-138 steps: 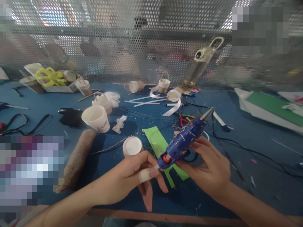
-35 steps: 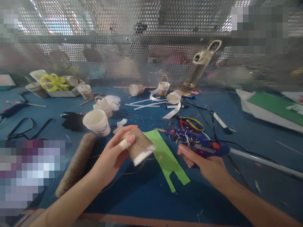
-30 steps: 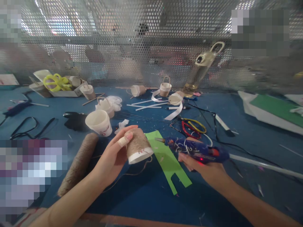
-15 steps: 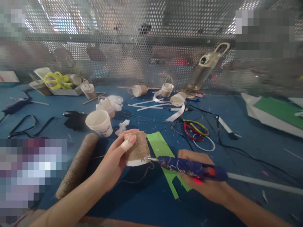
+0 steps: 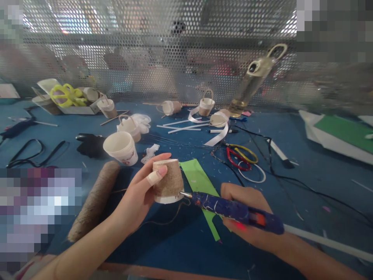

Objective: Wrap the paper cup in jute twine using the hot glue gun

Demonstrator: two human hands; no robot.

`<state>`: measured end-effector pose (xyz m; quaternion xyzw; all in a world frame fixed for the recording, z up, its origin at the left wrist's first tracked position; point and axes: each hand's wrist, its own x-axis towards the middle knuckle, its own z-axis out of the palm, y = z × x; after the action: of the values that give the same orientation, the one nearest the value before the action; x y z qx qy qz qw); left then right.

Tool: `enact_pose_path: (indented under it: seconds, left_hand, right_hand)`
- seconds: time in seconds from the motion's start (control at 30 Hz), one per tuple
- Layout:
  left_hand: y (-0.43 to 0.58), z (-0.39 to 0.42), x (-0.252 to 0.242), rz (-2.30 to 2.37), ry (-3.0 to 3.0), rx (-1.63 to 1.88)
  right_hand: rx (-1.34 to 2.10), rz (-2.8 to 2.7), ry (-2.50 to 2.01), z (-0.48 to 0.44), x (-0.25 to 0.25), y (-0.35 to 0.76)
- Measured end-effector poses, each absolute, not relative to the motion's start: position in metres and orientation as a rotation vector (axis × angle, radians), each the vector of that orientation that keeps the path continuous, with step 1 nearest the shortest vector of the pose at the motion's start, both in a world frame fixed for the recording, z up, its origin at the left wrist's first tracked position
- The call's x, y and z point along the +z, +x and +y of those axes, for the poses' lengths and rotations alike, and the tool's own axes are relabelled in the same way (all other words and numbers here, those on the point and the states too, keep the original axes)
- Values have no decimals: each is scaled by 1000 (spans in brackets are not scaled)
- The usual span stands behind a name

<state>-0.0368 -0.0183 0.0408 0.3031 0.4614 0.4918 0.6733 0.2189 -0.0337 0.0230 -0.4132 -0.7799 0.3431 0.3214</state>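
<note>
A paper cup [image 5: 170, 179] wrapped in brown twine sits upside down in my left hand [image 5: 142, 194], with a white band showing at its lower rim. My left thumb, which has a bandage round it, presses on the twine. In my right hand [image 5: 247, 198] is a dark blue hot glue gun [image 5: 224, 206] with a white glue stick [image 5: 326, 239] out of its back. Its metal nozzle touches or nearly touches the cup's lower right edge. Loose twine [image 5: 171, 217] trails below the cup. Left of my forearm lies a twine spool [image 5: 94, 200].
Green paper [image 5: 198, 177] lies under the glue gun. A white cup [image 5: 121, 147] and several small twine baskets [image 5: 205, 107] stand farther back. Yellow scissors [image 5: 67, 95] rest in a box at left. A bottle [image 5: 253, 81] leans by the perforated metal screen [image 5: 157, 50]. Cables [image 5: 271, 155] cross the right side.
The view has shifted slightly. The glue gun's back end has dropped a little, and its nozzle stays at the cup's lower right edge. Both hands keep their holds.
</note>
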Motion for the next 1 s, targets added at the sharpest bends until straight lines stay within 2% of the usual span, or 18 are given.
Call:
enact_pose_path:
  seconds: [1.0]
  left_hand:
    - [-35, -21, 41, 1030, 701, 1178]
  right_hand:
    - [806, -2102, -1101, -34, 24, 218]
